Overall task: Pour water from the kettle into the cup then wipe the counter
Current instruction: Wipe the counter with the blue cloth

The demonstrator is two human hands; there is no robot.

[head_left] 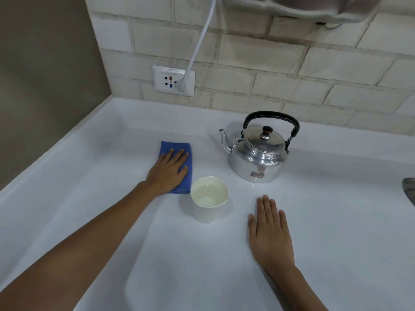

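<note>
Left hand (167, 170) is pressed flat on a folded blue cloth (177, 151) on the white desk (89, 176), fingers spread, so no real grip, just palm down on it. Right hand (270, 230) lies flat and empty on the desk too. The white paper cup (210, 202) has water in it and sits just beside the cloth. The steel kettle (258, 153) stands upright behind it, lid on, spout pointing left.
</note>
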